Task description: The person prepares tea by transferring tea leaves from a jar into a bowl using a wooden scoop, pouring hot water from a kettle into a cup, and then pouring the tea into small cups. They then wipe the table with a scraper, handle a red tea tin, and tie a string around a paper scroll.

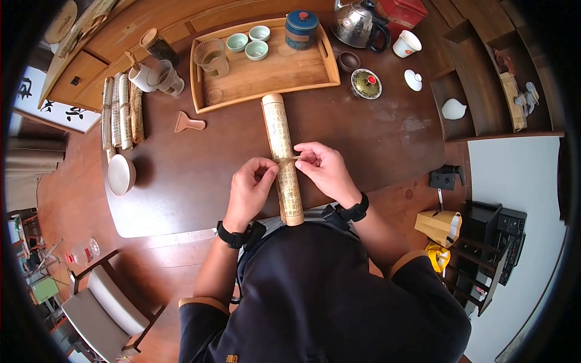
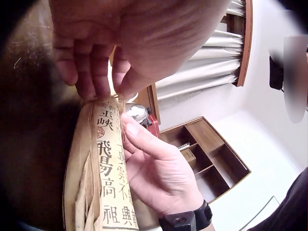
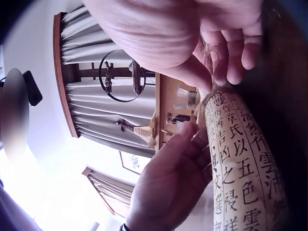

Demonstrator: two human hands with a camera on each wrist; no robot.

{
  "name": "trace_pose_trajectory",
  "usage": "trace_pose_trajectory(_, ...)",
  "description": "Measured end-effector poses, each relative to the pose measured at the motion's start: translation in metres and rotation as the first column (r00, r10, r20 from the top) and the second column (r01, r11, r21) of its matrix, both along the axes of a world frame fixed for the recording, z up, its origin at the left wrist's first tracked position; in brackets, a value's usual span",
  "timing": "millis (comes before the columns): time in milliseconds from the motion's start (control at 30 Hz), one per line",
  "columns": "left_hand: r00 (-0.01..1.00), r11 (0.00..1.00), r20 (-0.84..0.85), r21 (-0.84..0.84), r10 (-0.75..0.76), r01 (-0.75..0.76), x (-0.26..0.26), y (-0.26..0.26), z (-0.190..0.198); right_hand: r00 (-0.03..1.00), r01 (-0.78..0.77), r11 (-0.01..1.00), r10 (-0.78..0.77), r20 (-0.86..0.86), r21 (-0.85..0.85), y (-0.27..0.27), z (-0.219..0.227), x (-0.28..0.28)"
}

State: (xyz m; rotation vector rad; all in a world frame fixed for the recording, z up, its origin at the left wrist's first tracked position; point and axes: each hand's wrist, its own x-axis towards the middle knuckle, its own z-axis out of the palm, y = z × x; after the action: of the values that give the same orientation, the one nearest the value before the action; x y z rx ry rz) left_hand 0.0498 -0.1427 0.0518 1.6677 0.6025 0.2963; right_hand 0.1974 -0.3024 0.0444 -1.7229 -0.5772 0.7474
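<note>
A rolled paper scroll (image 1: pixel 279 130) printed with dark characters lies lengthwise on the brown table, with twine (image 1: pixel 287 161) around its middle. At its left side the left hand (image 1: pixel 250 184) pinches the twine between thumb and forefinger. On the opposite side, the right hand (image 1: pixel 327 172) pinches a twine end, thumb and forefinger together. In the left wrist view the left hand (image 2: pixel 130 43) is above the scroll (image 2: pixel 108 173), the right hand (image 2: pixel 161 173) beside it. The right wrist view shows the right hand (image 3: pixel 178 38) at the twine and the left hand (image 3: pixel 168 183) opposite.
Beyond the scroll stands a wooden tray (image 1: pixel 266 88) with small cups and a blue canister (image 1: pixel 301 30). A pinkish scraper (image 1: pixel 189 123), more scrolls (image 1: pixel 124 112) and a bowl (image 1: pixel 121 175) are at the left. A lidded bowl (image 1: pixel 366 84) and a kettle (image 1: pixel 360 25) stand at the right.
</note>
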Motion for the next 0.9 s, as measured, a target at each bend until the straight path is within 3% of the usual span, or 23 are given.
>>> trace_pose_trajectory(200,1.000,0.999,0.016,-0.051,0.015,-0.014,-0.001,-0.001,0.001,0.991,0.036,0.999,-0.032,0.130,-0.026,-0.001,0.002,-0.002)
trace_pose_trajectory(300,1.000,0.986,-0.026,-0.167,-0.013,0.008,-0.006,0.004,-0.002,0.990,0.057,0.998,-0.053,0.133,-0.025,-0.002,0.003,-0.002)
trace_pose_trajectory(333,1.000,0.958,0.011,-0.288,-0.018,0.020,-0.008,0.006,-0.001,0.990,0.061,0.998,-0.057,0.127,-0.021,-0.001,0.002,-0.003)
trace_pose_trajectory(400,0.996,0.858,0.086,-0.511,-0.009,0.052,-0.010,0.013,0.003,0.943,0.120,0.992,-0.127,0.308,0.041,0.004,0.014,-0.009)
trace_pose_trajectory(500,0.990,0.786,0.138,-0.615,0.023,0.068,-0.012,0.019,0.007,0.852,0.095,0.994,-0.104,0.513,0.044,0.005,0.029,-0.014)
trace_pose_trajectory(567,0.989,0.780,0.147,-0.620,0.013,0.082,-0.013,0.025,0.001,0.752,0.027,0.999,-0.049,0.657,0.043,0.004,0.027,-0.012)
trace_pose_trajectory(700,0.991,0.772,0.134,-0.631,0.011,0.077,-0.013,0.034,0.000,0.703,-0.107,0.993,0.112,0.702,-0.050,0.007,0.031,-0.012)
trace_pose_trajectory(833,0.990,0.760,0.137,-0.646,0.023,0.072,-0.012,0.037,-0.001,0.721,-0.145,0.987,0.149,0.677,-0.062,0.014,0.031,-0.011)
trace_pose_trajectory(900,0.989,0.747,0.146,-0.660,0.028,0.076,-0.014,0.040,-0.004,0.693,-0.132,0.991,0.095,0.715,-0.004,0.016,0.018,-0.006)
